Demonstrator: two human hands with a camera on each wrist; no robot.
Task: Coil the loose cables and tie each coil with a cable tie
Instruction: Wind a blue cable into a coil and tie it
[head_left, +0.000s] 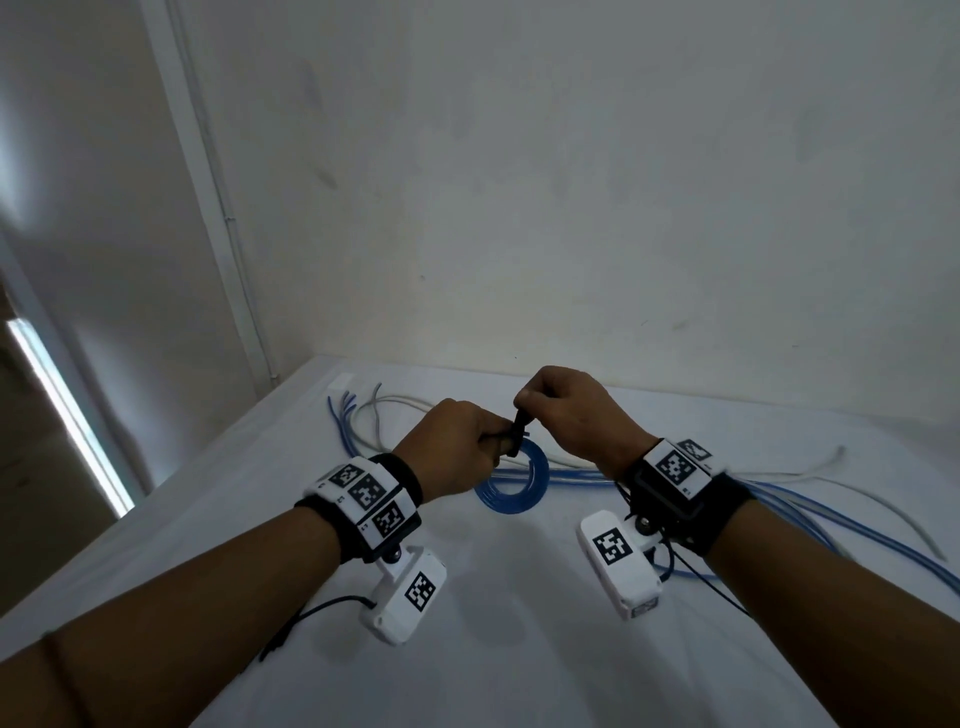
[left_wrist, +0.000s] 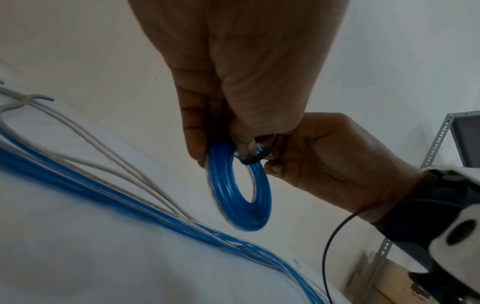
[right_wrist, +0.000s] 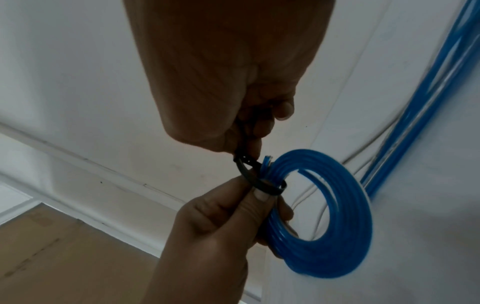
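Note:
A blue cable coil (head_left: 511, 486) hangs above the white table, held at its top by my left hand (head_left: 457, 449). In the left wrist view the coil (left_wrist: 239, 191) dangles from my curled fingers (left_wrist: 200, 127). A black cable tie (right_wrist: 253, 178) loops round the coil's (right_wrist: 324, 216) top strands. My right hand (head_left: 566, 410) pinches the tie's (head_left: 517, 428) free end and holds it upward. In the right wrist view my left hand (right_wrist: 223, 222) grips the coil just under the tie, while my right fingers (right_wrist: 259, 123) clamp the strap above it.
Several loose blue cables (head_left: 810, 512) and grey cables (head_left: 405, 402) lie across the white table (head_left: 493, 649) behind and to the right of my hands. A white wall (head_left: 571, 182) stands behind. A metal shelf (left_wrist: 441, 139) is off to the right.

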